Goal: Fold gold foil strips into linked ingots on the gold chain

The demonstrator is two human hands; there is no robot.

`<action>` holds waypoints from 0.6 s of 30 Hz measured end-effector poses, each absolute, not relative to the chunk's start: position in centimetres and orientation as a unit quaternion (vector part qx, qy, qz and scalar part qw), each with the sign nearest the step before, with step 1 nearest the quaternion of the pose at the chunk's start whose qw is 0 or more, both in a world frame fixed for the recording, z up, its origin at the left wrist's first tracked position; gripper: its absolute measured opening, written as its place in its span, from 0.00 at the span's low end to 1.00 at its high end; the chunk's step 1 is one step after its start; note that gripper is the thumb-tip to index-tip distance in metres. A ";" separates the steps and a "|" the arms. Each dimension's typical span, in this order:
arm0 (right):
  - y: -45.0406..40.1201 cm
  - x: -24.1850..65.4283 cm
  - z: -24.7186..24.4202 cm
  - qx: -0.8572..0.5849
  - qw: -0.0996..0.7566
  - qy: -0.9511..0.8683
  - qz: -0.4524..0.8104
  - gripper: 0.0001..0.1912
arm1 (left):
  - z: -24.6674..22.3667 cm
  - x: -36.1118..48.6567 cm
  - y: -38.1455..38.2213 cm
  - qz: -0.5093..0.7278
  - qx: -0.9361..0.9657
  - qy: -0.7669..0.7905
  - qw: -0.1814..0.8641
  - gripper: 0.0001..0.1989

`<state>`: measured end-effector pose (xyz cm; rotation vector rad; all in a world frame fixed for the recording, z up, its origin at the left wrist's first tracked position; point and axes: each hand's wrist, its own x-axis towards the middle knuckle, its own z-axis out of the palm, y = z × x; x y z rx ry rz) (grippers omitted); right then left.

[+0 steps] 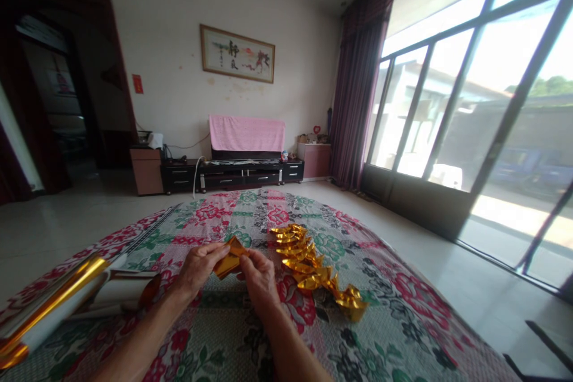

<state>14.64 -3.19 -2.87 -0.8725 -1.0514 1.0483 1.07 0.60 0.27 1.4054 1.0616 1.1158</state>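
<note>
Between my two hands is a small folded piece of gold foil paper (230,264), held above the flowered cloth. My left hand (200,264) pinches its left edge with thumb and fingers. On the other side, my right hand (259,274) grips the right edge, thumb on top. Just to the right, several folded gold paper pieces (304,253) lie in an overlapping row on the cloth. Farther left rest rolled sheets of gold foil paper (58,304), shiny gold on one face and white on the other.
A round table under a flowered cloth (197,316) spreads before me. Beyond it stands a low black cabinet (228,179) with a pink cloth (246,133) draped over something on top. Large glass doors (447,101) are at right, with a purple curtain (358,89) beside them.
</note>
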 end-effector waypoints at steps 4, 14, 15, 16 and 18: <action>-3.4 14.7 -2.7 -0.386 0.650 -0.463 0.463 0.16 | 0.3 1.1 0.7 0.463 0.583 0.448 0.495 0.15; -3.5 14.8 -2.2 -0.402 0.653 -0.464 0.443 0.16 | 0.6 1.5 0.2 0.460 0.623 0.447 0.448 0.16; -3.5 14.8 -2.2 -0.406 0.653 -0.464 0.439 0.16 | 0.7 1.5 0.2 0.455 0.639 0.451 0.427 0.16; -3.5 14.8 -2.1 -0.410 0.655 -0.462 0.436 0.17 | 0.7 1.5 0.2 0.449 0.653 0.453 0.408 0.16; -3.4 14.8 -2.1 -0.414 0.661 -0.458 0.427 0.19 | 0.7 1.5 0.2 0.438 0.678 0.454 0.378 0.16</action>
